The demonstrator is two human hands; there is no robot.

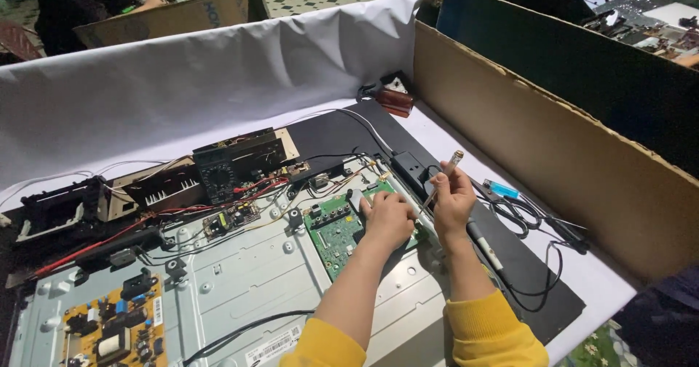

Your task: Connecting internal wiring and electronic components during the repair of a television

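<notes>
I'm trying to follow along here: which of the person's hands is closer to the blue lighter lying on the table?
The right hand, holding a slim tool, sits just left of the blue lighter. The left hand rests further left, on the green circuit board.

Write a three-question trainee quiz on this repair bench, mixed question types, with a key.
1. True or false: the left hand rests on the green board.
2. The right hand holds: A) scissors B) a thin tool C) a lighter.
3. Fill in: the yellow board lies at the panel's lower ____ corner.

Key: 1 true. 2 B; the tool points up and right, while the black scissors and blue lighter lie on the bench. 3 left.
</notes>
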